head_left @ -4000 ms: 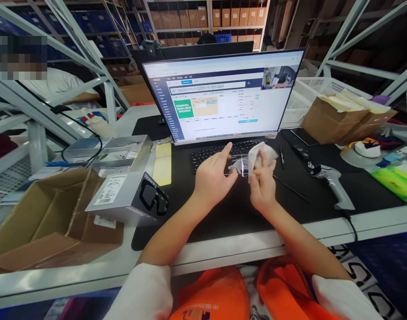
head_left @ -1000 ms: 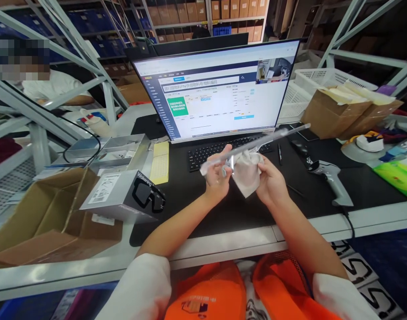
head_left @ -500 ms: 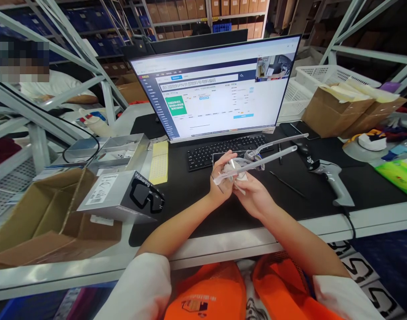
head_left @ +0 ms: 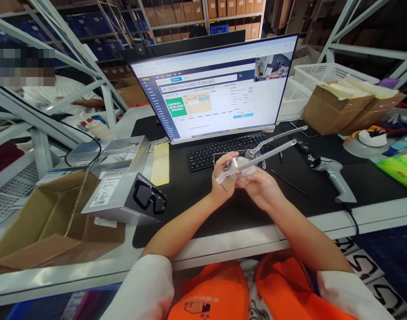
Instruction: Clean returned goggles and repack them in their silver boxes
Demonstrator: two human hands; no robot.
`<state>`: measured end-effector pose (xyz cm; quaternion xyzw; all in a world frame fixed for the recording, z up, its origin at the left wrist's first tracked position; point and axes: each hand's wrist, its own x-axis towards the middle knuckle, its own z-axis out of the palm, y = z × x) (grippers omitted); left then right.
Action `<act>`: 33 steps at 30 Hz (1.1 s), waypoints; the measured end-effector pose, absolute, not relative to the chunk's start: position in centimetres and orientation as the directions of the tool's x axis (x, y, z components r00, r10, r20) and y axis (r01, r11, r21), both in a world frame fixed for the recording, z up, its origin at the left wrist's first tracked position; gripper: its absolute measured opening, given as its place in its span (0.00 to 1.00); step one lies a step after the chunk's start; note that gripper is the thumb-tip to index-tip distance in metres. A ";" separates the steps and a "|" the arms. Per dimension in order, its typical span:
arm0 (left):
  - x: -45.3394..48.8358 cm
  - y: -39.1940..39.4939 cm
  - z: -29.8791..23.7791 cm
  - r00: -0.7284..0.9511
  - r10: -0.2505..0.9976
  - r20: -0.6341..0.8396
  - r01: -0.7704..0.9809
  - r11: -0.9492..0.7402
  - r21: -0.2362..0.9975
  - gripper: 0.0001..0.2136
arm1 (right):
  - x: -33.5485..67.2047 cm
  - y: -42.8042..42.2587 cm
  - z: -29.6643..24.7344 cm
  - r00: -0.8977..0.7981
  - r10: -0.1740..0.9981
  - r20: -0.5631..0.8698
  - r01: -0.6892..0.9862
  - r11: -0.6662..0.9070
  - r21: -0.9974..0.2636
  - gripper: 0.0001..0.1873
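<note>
My left hand [head_left: 223,178] is closed around the front of a pair of clear-framed glasses [head_left: 273,153], whose two arms point up to the right. Against the lens area my right hand [head_left: 264,189] pinches a whitish crumpled cloth or tissue [head_left: 246,173], partly hidden by the fingers. A small blue-and-white tag [head_left: 262,163] shows by the glasses. Both hands are above the black desk mat [head_left: 197,213], just in front of the keyboard [head_left: 203,159].
A monitor [head_left: 217,98] stands behind the keyboard. On the left are an open cardboard box [head_left: 57,246] and a grey glasses box [head_left: 123,200]. A barcode scanner [head_left: 335,178] and a thin black tool [head_left: 290,182] lie right. Another person [head_left: 66,93] sits far left.
My right hand has shifted slightly right with the cloth along the glasses. My left hand keeps its hold. An orange-tinted panel now shows on the screen.
</note>
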<state>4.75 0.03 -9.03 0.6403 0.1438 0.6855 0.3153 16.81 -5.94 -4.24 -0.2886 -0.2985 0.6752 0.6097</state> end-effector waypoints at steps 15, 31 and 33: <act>4.4 0.3 -8.6 0.079 0.602 0.794 -0.195 -0.772 0.605 0.19 | 17.5 -5.2 -4.2 0.109 0.993 0.046 -0.602 0.103 -0.792 0.15; 4.4 0.6 -9.3 0.137 0.731 0.668 -0.262 -0.624 0.736 0.24 | 16.8 -5.4 -4.7 0.023 1.000 -0.003 -0.637 0.013 -0.771 0.16; 4.4 0.3 -9.1 0.150 0.739 0.657 -0.273 -0.608 0.746 0.24 | 16.7 -5.4 -4.7 0.040 0.999 0.017 -0.690 0.040 -0.723 0.22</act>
